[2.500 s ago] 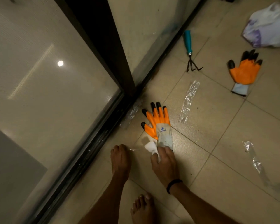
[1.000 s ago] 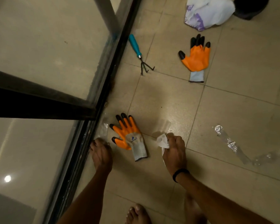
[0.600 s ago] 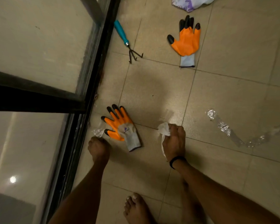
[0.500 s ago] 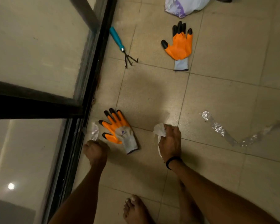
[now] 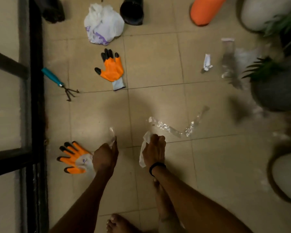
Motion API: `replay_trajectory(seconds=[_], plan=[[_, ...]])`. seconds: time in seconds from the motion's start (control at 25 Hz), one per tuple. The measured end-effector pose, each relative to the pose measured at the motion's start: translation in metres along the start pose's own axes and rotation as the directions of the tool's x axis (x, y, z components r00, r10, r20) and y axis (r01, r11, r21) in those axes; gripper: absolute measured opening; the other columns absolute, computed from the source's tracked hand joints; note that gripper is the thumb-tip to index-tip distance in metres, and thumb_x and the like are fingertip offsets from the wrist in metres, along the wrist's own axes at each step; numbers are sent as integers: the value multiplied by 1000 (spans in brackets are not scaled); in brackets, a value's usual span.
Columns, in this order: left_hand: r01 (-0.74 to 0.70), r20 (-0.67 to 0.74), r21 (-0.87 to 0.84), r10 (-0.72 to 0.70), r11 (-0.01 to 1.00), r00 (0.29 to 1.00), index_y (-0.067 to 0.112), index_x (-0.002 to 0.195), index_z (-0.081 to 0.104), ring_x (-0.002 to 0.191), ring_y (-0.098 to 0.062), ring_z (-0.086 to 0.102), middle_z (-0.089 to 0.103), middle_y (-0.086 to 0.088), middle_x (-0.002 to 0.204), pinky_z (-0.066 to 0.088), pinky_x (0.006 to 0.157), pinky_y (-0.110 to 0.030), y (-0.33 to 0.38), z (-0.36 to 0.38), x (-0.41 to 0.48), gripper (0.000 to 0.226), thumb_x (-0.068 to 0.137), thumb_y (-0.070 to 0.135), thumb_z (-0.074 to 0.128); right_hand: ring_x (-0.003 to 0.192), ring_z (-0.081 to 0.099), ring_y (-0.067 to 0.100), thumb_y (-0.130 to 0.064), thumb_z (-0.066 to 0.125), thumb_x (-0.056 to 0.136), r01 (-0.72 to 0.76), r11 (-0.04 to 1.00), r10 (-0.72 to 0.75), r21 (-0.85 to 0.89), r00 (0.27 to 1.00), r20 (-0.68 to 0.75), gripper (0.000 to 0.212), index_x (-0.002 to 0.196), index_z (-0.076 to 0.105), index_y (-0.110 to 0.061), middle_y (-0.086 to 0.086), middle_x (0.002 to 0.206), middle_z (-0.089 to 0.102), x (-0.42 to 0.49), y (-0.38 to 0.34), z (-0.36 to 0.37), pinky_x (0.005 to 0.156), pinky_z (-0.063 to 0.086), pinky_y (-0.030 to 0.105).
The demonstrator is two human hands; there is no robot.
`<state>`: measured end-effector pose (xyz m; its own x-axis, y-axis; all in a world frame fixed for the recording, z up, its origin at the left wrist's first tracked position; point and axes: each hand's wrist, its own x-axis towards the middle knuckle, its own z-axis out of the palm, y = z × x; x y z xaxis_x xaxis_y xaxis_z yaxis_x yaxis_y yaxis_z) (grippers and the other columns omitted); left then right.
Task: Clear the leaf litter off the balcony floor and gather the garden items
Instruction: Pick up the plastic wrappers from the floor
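Down on the beige tiled balcony floor, just ahead of my bare feet, both hands are full. My left hand pinches a small scrap of clear plastic film between thumb and curled fingers. My right hand is closed round a crumpled wad of white wrapping that hangs past my wrist.

At one o'clock from my right knuckles, just beside them, lies a long strip of clear crinkled film. I judge it nearly weightless, limp and slick, lying flat on the tile. Its bunched near end looks the easiest place to pinch, and it will likely spring open unless I squeeze it tight.

An orange glove with black fingertips and a grey knit cuff lies at nine o'clock of my left hand. The hand covers its cuff, and I cannot tell whether they touch. Its twin orange glove lies well apart at eleven o'clock. Both should be soft, floppy and grippy, best lifted by the cuff.

A teal-handled hand rake lies at ten o'clock. It is stiff with sharp prongs, so I would take it by the handle.
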<state>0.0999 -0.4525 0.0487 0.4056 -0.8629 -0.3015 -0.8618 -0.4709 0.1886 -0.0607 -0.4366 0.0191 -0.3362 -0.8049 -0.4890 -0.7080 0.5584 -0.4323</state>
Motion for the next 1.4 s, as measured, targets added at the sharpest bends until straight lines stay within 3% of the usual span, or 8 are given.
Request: replay_trajectory(seconds=[0.12,0.24,0.4,0.52,0.76,1.04,1.2,1.4], plan=[[-33,269,-224,94,974,958,4,123,53,92,-40,66,67,-24,105,42,67,-38,48,30,-17,26,102,20,48,106,56,30,-19,54,98,-99,981,118,168,987,-108,26,118,51,-2,15,118,49,7,41,-37,87,50,36],[-243,295,-203,295,949,909,23,160,11,97,-31,59,54,-17,128,45,70,-34,96,61,-23,75,98,4,49,108,60,33,-21,55,98,-251,908,321,335,931,-174,28,118,50,-2,18,117,59,36,84,-65,87,47,33],[-514,348,-75,505,855,790,31,159,0,99,-28,49,34,-17,142,50,81,-40,134,122,-16,69,102,17,37,115,56,36,-3,53,92,-343,836,475,427,843,-252,45,135,42,-6,20,127,55,90,131,-71,96,48,42],[-589,388,-1,543,808,744,36,156,8,110,-30,40,20,-11,149,49,89,-43,151,160,-13,69,100,37,49,115,55,37,-20,62,93,-354,795,523,493,812,-258,54,140,37,-11,20,130,52,132,150,-69,94,49,44],[-612,394,-128,606,781,691,26,132,48,98,-13,40,41,-2,132,40,76,-23,145,177,-16,31,101,27,46,116,54,37,-33,54,99,-468,744,556,476,830,-53,49,137,39,-6,19,134,48,174,158,-55,86,47,38],[-306,442,-230,380,924,813,20,111,48,82,-8,53,54,3,98,38,65,-18,183,112,-12,11,107,25,39,98,60,22,-21,59,96,-414,781,463,467,886,12,37,128,52,-5,11,121,53,131,130,-94,73,51,18],[-288,486,-179,339,941,806,20,111,43,79,-19,58,59,-6,97,40,58,-25,214,76,1,20,108,27,24,106,62,31,-19,61,92,-411,816,452,407,892,-6,35,123,52,-5,16,117,62,119,107,-149,77,49,29],[-571,503,97,455,816,735,18,140,39,86,-30,63,65,-14,109,54,69,-39,189,119,19,58,92,31,69,91,65,30,-24,56,95,-473,788,523,394,852,-23,45,133,36,-11,15,111,66,168,129,-164,70,53,34]])
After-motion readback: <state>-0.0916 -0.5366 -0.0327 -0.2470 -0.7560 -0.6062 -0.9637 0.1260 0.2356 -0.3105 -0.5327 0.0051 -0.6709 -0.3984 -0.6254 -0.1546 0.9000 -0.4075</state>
